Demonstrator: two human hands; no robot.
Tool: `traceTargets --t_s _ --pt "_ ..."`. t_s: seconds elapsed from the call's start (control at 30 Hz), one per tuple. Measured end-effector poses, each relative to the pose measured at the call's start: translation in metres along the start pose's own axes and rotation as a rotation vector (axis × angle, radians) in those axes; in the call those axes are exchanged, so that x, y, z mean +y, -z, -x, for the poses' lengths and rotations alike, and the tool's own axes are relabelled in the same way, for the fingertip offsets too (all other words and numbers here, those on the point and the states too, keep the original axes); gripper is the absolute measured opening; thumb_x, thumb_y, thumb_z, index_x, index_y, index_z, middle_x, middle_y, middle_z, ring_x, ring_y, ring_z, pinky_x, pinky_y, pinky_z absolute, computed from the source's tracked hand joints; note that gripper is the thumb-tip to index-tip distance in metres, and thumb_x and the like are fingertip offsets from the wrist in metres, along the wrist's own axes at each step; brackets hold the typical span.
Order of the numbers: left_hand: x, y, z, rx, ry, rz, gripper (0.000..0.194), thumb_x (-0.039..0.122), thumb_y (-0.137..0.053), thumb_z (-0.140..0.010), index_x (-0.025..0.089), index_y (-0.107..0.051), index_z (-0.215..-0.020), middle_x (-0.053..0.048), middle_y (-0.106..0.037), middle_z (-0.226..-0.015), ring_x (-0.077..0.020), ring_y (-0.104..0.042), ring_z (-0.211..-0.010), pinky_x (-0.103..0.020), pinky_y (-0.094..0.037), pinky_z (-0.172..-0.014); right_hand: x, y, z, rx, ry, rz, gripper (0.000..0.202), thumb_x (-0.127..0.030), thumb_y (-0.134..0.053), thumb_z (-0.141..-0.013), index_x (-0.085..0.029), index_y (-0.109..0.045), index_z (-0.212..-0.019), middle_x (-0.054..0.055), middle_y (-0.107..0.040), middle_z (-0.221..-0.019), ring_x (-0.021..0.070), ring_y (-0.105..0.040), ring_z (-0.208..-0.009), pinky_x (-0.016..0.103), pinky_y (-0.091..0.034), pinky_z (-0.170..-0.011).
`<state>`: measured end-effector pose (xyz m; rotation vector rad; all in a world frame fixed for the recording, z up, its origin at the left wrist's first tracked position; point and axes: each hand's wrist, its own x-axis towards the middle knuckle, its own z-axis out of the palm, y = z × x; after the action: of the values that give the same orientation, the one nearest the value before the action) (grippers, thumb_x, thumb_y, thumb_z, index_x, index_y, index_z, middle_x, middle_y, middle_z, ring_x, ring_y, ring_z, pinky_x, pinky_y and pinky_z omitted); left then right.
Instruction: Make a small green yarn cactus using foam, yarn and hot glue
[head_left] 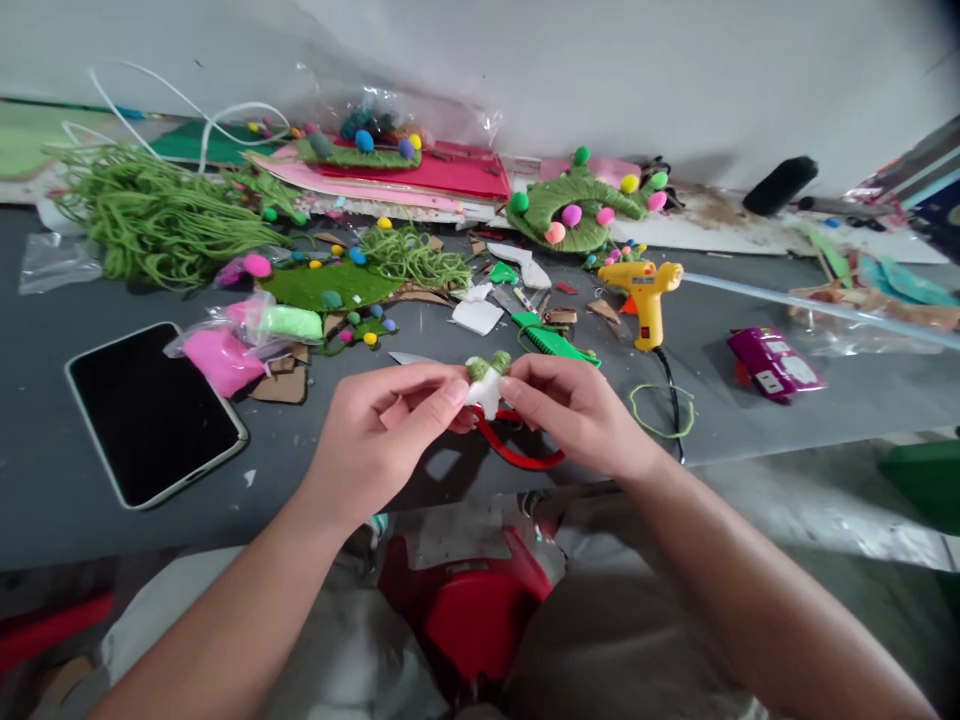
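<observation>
Between my two hands is a small white star-like piece (486,392) with green yarn wound around its upper points. My left hand (390,420) pinches its left side between thumb and fingers. On the other side, the thumb and fingers of my right hand (566,410) close on its right edge. Red-handled scissors (525,460) lie on the table just beneath the hands, partly covered by them. A green utility knife (553,340) rests right behind my right hand.
A yellow glue gun (643,300) stands right of centre, its clear glue stick (810,305) reaching right. A tablet (154,412) lies at left. Green yarn (161,215), pompom-trimmed green pieces (570,215), cardboard scraps and a purple packet (775,363) are spread over the grey table.
</observation>
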<state>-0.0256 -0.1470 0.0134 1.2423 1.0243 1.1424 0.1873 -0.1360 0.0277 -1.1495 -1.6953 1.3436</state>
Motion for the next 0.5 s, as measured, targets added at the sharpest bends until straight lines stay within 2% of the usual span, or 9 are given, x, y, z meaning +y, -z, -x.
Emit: traceTargets --t_s 0.17,0.37,0.5 --pt "-0.001 0.004 -0.003 0.03 -0.039 0.006 0.015 0.032 -0.079 -0.086 0.019 -0.082 -0.093 -0.005 -0.08 -0.086 -0.019 -0.073 -0.073 -0.029 -0.062 -0.072 0.002 -0.004 -0.006 -0.005 0.047 0.0 0.037 -0.048 -0.07 -0.094 -0.016 -0.059 -0.08 -0.004 -0.051 -0.068 0.0078 -0.042 -0.06 0.022 -0.034 -0.054" --pt "0.006 0.012 -0.008 0.041 -0.059 -0.137 0.015 0.033 -0.075 -0.088 0.019 -0.079 -0.085 -0.003 -0.076 -0.079 -0.0185 -0.071 -0.071 -0.027 -0.059 -0.069 0.001 -0.004 -0.008 -0.032 0.069 -0.013 0.034 -0.046 -0.068 -0.095 -0.016 -0.06 -0.081 -0.004 -0.052 -0.069 0.0082 -0.042 -0.061 0.022 -0.035 -0.054" --pt "0.006 0.017 -0.011 0.079 -0.083 -0.04 0.016 0.034 -0.075 -0.087 0.021 -0.081 -0.094 -0.005 -0.078 -0.091 -0.0188 -0.071 -0.076 -0.03 -0.059 -0.074 0.0 -0.005 -0.01 -0.072 0.046 -0.041 0.035 -0.047 -0.069 -0.095 -0.015 -0.06 -0.082 -0.004 -0.053 -0.07 0.0079 -0.043 -0.061 0.022 -0.034 -0.054"
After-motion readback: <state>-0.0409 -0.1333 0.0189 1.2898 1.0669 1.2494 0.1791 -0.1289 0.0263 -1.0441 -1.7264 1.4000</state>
